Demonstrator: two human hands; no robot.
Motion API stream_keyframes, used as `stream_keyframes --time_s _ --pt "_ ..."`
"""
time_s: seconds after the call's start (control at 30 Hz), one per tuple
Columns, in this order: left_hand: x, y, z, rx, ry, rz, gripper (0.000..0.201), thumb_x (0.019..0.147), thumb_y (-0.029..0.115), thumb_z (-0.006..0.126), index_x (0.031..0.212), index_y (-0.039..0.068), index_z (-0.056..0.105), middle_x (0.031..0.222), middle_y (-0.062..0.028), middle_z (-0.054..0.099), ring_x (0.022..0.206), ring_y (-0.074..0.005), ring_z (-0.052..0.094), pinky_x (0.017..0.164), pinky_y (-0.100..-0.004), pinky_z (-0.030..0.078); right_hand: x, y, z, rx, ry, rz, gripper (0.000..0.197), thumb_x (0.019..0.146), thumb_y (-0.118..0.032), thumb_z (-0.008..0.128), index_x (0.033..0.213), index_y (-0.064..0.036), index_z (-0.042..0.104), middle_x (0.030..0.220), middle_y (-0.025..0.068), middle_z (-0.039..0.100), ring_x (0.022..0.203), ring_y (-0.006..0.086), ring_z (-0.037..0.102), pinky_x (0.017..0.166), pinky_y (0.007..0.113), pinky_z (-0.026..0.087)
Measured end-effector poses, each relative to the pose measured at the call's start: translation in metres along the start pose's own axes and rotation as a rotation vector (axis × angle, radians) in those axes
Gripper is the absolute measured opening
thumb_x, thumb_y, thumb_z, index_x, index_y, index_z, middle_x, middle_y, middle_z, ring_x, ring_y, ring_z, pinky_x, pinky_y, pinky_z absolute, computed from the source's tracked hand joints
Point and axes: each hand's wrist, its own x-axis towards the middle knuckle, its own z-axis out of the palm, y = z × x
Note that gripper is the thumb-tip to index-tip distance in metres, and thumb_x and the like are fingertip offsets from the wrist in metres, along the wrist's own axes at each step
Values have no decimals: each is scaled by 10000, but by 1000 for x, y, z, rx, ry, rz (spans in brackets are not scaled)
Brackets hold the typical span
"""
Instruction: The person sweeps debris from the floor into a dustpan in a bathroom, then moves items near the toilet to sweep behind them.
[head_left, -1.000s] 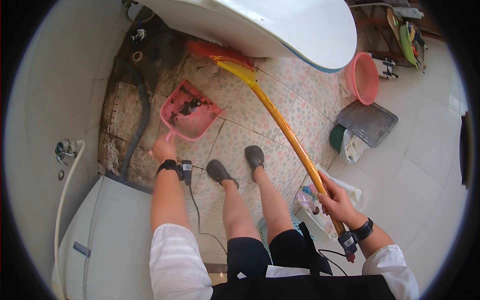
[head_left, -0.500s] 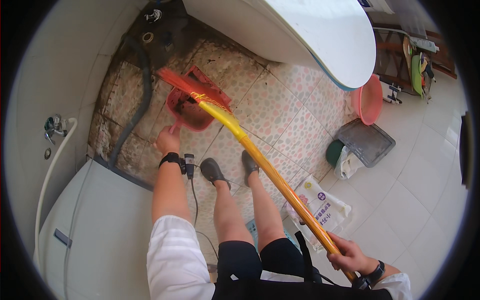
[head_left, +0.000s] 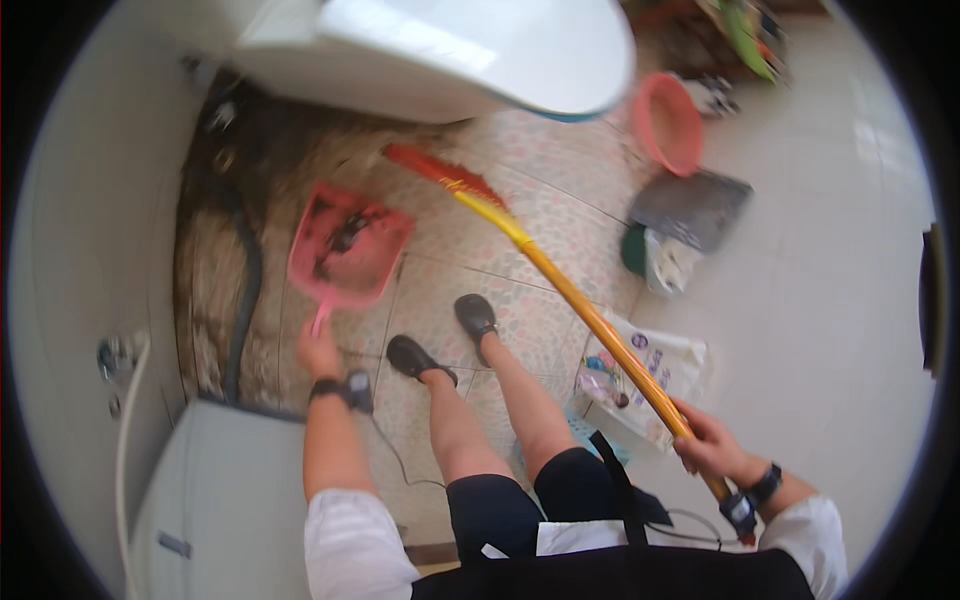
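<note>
We look down at a pink dustpan (head_left: 366,274) over a tiled floor (head_left: 560,195), dark dirt (head_left: 350,230) lying in it. On its near side, the left hand (head_left: 320,352) has its fingers clenched round its handle (head_left: 321,319); well to its right and nearer us, the right hand (head_left: 712,440) grasps a broom (head_left: 575,297), whose red bristles (head_left: 440,172) show just beyond its right corner. We judge that tilting the dustpan, or bumping it with the broom, could spill the dirt. To its near right, a white bag (head_left: 678,366) bears print too blurred for us to read
</note>
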Motion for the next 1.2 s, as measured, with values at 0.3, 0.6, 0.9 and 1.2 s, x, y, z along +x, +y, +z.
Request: stream_keyframes --time_s 0.3,0.6,0.9,1.2 --pt "-83 79 -78 -91 -184 194 271 824 229 631 945 -13 627 808 -108 642 702 -178 562 669 -322 456 -1 123 -6 5 160 -100 603 853 -121 517 1405 -99 274 750 61 572 554 107 551 513 250 469" --pt "-130 197 -42 230 -468 508 347 769 229 707 982 -35 630 798 -59 632 709 -116 552 657 -271 458 -2 251 -40 -100 199 -277 638 841 -143 530 1408 -69 246 936 181 594 746 237 603 678 326 480" --pt "-249 348 97 403 -823 618 427 750 288 695 1024 -32 625 837 -161 661 758 -213 633 706 -323 479 13 372 -91 15 96 -426 634 818 -135 488 1404 -92 250 877 207 588 757 297 594 674 360 468" --pt "-335 439 246 516 -959 786 396 788 317 656 965 -36 640 777 -146 658 713 -194 627 671 -315 481 27 428 -100 240 53 -564 712 776 -160 544 1405 -51 230 961 263 550 860 359 575 756 399 460"
